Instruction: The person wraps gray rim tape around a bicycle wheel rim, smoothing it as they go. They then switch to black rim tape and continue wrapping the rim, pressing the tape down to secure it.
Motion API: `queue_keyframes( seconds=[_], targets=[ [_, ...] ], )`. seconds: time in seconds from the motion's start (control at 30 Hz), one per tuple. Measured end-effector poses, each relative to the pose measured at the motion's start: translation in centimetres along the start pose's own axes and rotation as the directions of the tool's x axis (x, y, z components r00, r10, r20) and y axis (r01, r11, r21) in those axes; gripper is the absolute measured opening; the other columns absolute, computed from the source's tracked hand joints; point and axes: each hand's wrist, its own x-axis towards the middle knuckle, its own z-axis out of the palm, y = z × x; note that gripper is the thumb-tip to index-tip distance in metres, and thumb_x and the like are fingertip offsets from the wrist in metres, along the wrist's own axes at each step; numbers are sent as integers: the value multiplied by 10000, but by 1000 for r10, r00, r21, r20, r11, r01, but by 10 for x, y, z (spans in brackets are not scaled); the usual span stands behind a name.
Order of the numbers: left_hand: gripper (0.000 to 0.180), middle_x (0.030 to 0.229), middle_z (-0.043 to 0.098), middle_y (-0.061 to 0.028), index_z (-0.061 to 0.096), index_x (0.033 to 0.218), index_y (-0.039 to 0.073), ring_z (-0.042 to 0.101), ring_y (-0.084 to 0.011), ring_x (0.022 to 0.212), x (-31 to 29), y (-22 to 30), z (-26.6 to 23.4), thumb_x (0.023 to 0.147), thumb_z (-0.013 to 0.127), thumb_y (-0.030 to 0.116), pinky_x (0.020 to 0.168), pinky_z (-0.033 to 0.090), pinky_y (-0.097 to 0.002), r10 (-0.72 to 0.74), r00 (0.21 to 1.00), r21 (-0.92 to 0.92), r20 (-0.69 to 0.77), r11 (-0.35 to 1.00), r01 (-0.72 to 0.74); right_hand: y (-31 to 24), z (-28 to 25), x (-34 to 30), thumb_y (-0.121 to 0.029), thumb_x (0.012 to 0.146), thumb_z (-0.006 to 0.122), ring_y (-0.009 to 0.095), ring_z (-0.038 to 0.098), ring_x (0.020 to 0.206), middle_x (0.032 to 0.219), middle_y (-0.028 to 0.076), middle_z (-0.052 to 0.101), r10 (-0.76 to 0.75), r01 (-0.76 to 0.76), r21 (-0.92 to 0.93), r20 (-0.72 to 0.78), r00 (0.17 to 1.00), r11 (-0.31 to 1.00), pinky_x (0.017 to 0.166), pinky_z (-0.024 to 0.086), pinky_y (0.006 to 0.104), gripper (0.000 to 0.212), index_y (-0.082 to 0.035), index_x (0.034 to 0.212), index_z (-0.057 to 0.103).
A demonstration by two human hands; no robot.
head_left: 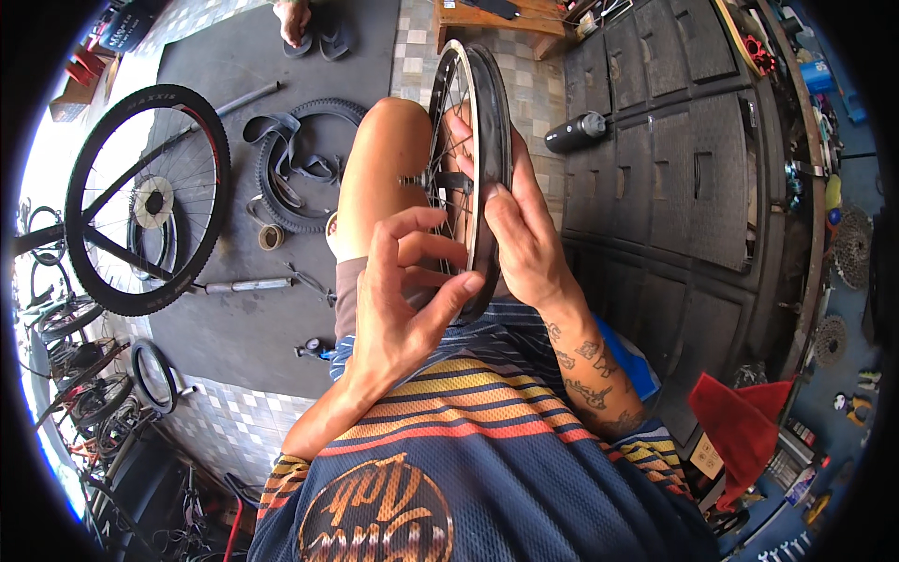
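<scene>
A bicycle wheel [477, 112] stands upright over my lap, seen nearly edge-on. Its rim has a pale side edge, a black outer face, thin spokes and a black hub [453, 182]. My right hand [529, 220] grips the rim from the right, thumb pressed on the black outer face and some fingers reaching behind toward the spokes. At the near left part of the rim, my left hand [407, 281] has its thumb tip against the edge and its fingers loosely curled on the spoke side.
Left, a wheel with a tyre [213, 225] sits on a stand. A loose tyre [272, 192], a black strap-like strip [314, 169] and a tape roll [271, 237] lie on the dark mat. Black drawers [646, 169] line the right, with a dark bottle [576, 132]. Another person's hand [293, 19] shows far off.
</scene>
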Motion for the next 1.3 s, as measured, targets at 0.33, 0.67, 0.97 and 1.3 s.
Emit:
queue_keyframes(
  seconds=[0.33, 0.67, 0.97, 1.3],
  targets=[
    [727, 1662, 499, -237, 620, 1605, 99, 502, -484, 1537, 36, 75, -5, 898, 789, 95, 1234, 475, -588, 480, 805, 847, 348, 207, -490, 11, 13, 7, -336, 1040, 503, 336, 495, 1569, 1670, 228, 492, -39, 29, -61, -179, 983, 998, 1327, 366, 475, 781, 43, 1712, 382],
    [450, 1480, 627, -182, 708, 1380, 47, 569, -352, 1486, 81, 111, 5, 933, 704, 92, 1189, 456, -523, 358, 746, 814, 561, -405, -418, 26, 21, 10, -213, 1021, 630, 352, 356, 1603, 1780, 186, 253, -87, 87, -8, -115, 989, 996, 1299, 352, 519, 817, -11, 1755, 334],
    [350, 1267, 692, -101, 795, 1301, 151, 652, -273, 1345, 176, 116, -20, 963, 738, 79, 1121, 485, -472, 188, 751, 703, 633, -545, -456, 21, 18, 9, -170, 1024, 627, 384, 345, 1613, 1791, 214, 215, -54, 51, -37, -76, 996, 998, 1276, 392, 522, 835, -18, 1771, 285],
    [116, 1202, 675, -63, 794, 1046, 128, 678, -251, 1225, 263, 102, -38, 1005, 691, 91, 1026, 502, -462, -65, 703, 587, 708, -499, -637, 22, 23, 8, -220, 1097, 597, 365, 453, 1539, 1762, 202, 258, -167, 167, -7, -105, 980, 986, 1233, 434, 534, 735, 19, 1743, 342]
  ],
)
